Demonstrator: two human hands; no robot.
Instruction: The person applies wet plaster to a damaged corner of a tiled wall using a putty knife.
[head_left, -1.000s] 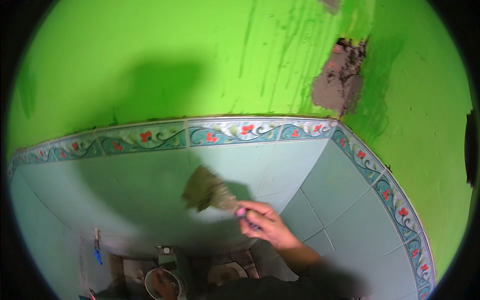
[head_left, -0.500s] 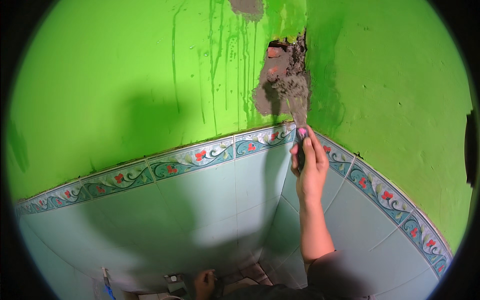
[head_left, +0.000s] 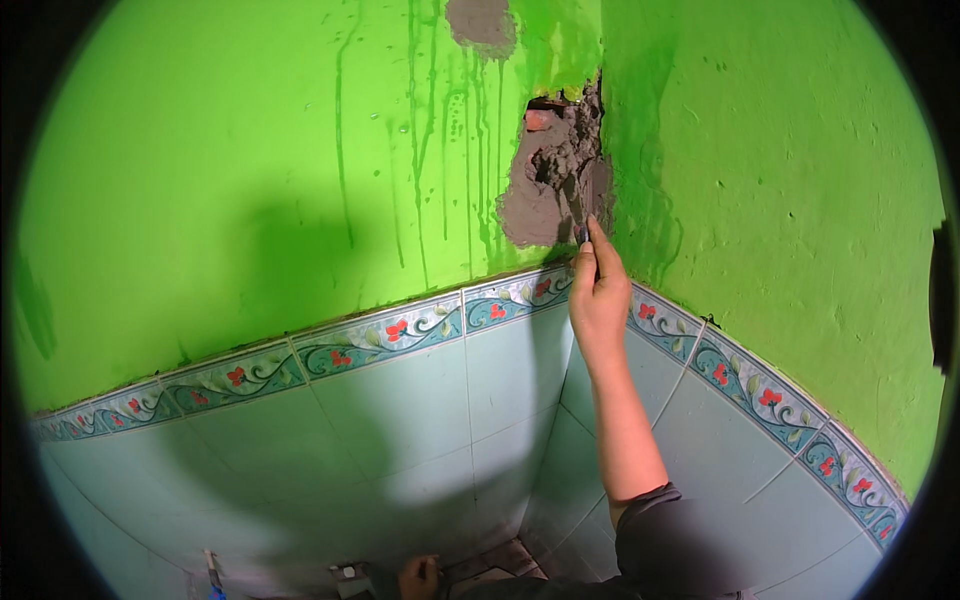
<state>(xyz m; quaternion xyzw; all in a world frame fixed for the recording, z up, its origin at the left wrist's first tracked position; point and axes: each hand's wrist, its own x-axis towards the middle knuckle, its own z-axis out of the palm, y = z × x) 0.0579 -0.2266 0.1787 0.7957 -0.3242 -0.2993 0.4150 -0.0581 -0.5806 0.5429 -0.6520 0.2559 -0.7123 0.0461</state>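
I have the right grip raised in front of me, closed around the handle of a putty knife, most of that handle hidden behind the fingers. The tool runs up and slightly left from the grip, its blade lying against the rough mortar patch in the wall corner (from here I can't make out the blade's edge, as it blends with the grey). That patch sits just above and to the left of the grip; it looks smooth at its lower left and lumpy nearer the corner. Higher over the grip, at the patch's upper end, I see a bit of red brick beside a dark gap. Farther up and left of the grip is a smaller grey patch, with dark drips running down the green wall below it. The floral border passes behind the grip, and pale tiles spread beneath it. Well below and left of it hangs my left grip, dim and small; whether it is clenched or released, I cannot tell.
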